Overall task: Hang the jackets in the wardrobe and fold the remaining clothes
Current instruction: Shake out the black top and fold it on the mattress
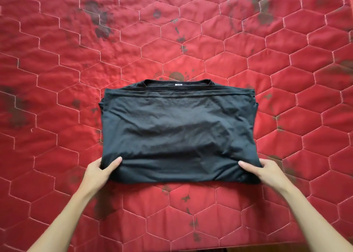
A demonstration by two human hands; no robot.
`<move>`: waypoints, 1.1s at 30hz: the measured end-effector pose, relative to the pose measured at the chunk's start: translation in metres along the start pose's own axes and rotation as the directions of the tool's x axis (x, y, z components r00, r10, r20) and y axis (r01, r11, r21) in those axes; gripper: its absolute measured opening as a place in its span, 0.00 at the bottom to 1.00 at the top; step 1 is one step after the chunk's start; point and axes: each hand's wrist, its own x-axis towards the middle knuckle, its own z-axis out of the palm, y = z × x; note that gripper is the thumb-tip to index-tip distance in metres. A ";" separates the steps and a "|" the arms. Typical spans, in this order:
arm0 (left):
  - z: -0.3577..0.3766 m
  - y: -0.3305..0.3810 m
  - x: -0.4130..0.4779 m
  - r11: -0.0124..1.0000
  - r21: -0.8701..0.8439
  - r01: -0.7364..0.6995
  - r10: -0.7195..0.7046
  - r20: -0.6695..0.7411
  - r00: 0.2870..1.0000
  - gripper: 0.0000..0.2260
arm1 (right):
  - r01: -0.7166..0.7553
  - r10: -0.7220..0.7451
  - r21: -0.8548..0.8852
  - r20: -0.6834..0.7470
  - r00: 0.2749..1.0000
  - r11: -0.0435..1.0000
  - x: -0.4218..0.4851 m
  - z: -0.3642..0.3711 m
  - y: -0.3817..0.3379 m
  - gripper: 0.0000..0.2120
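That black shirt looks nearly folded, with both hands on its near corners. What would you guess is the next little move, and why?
Probably lift the near edge and fold it away, up to the collar. The left hand and right hand each pinch a near corner of the black shirt, which lies as a wide rectangle on the red quilt, sleeves already tucked in.

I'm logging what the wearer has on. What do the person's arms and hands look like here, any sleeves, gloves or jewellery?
Both forearms are bare up to the frame edge: no sleeves show. The left hand and right hand wear no gloves, and no rings, watch or bracelets are visible. Fingernails are short and unpainted.
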 end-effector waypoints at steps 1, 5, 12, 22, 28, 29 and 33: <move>-0.001 -0.001 -0.002 1.000 -0.012 -0.002 0.002 -0.011 1.000 0.07 | 0.016 -0.014 0.046 -0.028 1.000 0.999 -0.002 -0.003 0.002 0.09; -0.007 -0.023 -0.006 0.999 0.052 0.004 -0.001 -0.047 0.999 0.09 | 0.000 -0.002 -0.037 -0.043 0.999 0.999 -0.010 0.000 0.016 0.13; 0.002 -0.056 -0.010 0.975 0.205 0.086 -0.063 -0.118 0.991 0.12 | -0.005 0.007 0.039 -0.049 0.999 0.999 -0.020 0.015 0.022 0.07; 0.001 -0.061 -0.022 0.990 0.113 0.081 -0.056 -0.209 0.976 0.14 | 0.353 -0.324 0.371 -0.141 0.936 0.859 -0.080 0.082 -0.082 0.25; 0.006 -0.024 -0.028 0.985 -0.062 -0.161 0.118 -0.437 0.892 0.07 | 0.480 -0.507 0.290 0.022 0.861 0.828 -0.099 0.185 -0.154 0.38; 0.006 -0.013 -0.026 0.966 -0.192 -0.175 0.094 -0.369 0.925 0.05 | 0.487 -0.517 0.253 0.068 0.853 0.836 -0.098 0.204 -0.162 0.39; 0.004 0.024 -0.011 0.735 -0.673 0.084 -0.073 0.044 0.996 0.18 | 0.522 -0.503 0.029 0.320 0.803 0.852 -0.095 0.275 -0.176 0.41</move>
